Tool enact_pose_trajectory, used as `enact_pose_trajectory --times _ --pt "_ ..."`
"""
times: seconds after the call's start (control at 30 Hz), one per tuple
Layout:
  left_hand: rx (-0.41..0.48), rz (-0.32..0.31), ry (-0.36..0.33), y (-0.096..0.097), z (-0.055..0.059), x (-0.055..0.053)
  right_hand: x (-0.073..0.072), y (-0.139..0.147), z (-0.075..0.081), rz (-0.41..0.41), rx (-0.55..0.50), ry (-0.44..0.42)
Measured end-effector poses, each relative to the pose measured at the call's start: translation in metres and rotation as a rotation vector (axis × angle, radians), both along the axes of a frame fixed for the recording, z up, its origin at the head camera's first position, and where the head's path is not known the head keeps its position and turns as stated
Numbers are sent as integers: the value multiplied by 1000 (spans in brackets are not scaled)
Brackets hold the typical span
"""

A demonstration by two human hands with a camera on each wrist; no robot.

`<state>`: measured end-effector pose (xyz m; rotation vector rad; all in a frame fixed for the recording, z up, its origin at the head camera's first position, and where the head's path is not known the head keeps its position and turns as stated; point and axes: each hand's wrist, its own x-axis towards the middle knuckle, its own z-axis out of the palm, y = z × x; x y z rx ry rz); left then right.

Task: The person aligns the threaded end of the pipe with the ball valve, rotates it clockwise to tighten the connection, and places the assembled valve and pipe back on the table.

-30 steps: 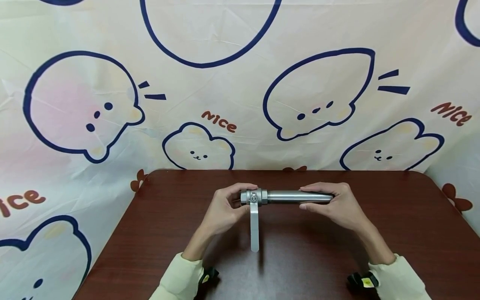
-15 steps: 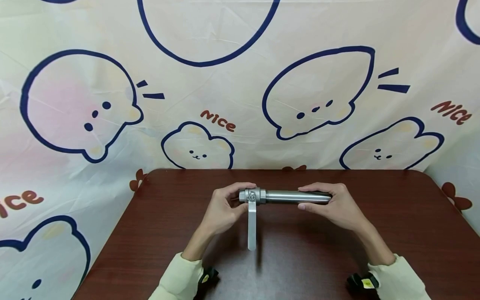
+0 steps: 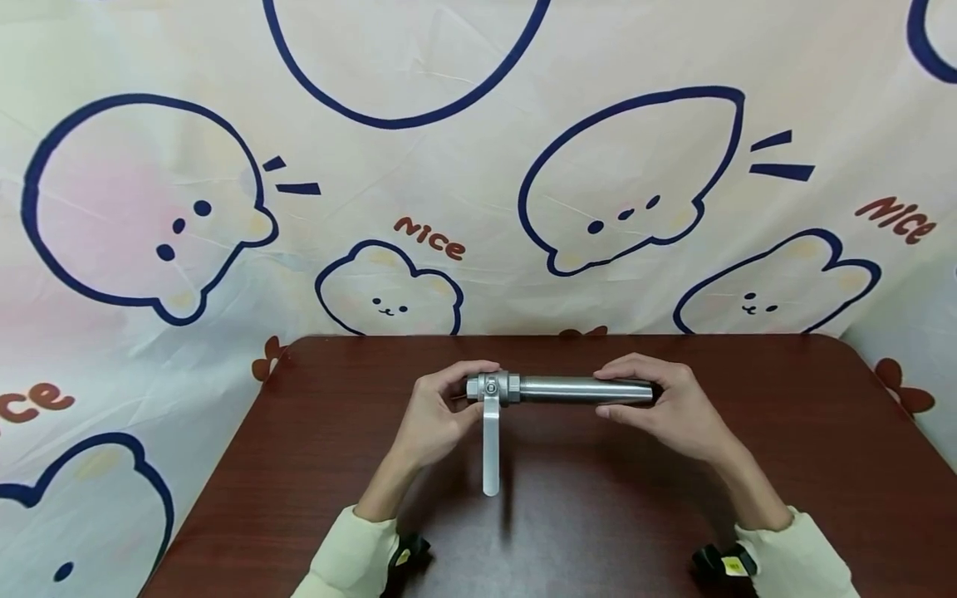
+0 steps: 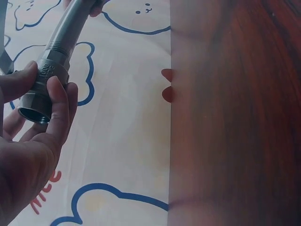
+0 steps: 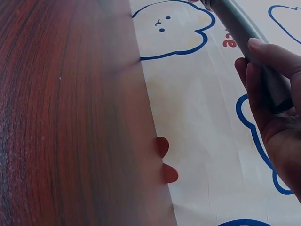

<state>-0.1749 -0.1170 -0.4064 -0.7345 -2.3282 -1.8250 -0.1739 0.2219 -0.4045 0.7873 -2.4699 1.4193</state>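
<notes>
A steel ball valve (image 3: 493, 387) with a flat silver lever (image 3: 490, 448) sits on the end of a smooth metal pipe (image 3: 579, 389), both level above the table. My left hand (image 3: 434, 419) grips the valve body, fingers behind and thumb in front. In the left wrist view the valve's open end (image 4: 34, 114) faces the camera, and screw threads (image 4: 57, 51) show where pipe and valve meet. My right hand (image 3: 669, 407) holds the pipe's other end between thumb and fingers; the right wrist view shows the pipe (image 5: 240, 28) running into that grip.
A dark brown wooden table (image 3: 583, 523) lies beneath both hands. Behind it hangs a pale cloth (image 3: 478, 191) printed with blue cartoon outlines. Black wrist devices (image 3: 725, 561) show under the light sleeves (image 3: 796, 556).
The valve, pipe and left hand have shifted slightly left, while the right hand stays nearly in place, so the pipe's end lies further left within it. The background has drifted a little left too.
</notes>
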Motion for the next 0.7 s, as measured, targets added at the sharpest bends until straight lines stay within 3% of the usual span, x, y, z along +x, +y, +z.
enact_pose_trajectory --times 0.23,0.7 --pt "0 -7 -7 0 2 1 3 -1 2 -7 -54 4" --pt "-32 -2 -43 -4 5 5 8 -3 1 -9 -65 9"
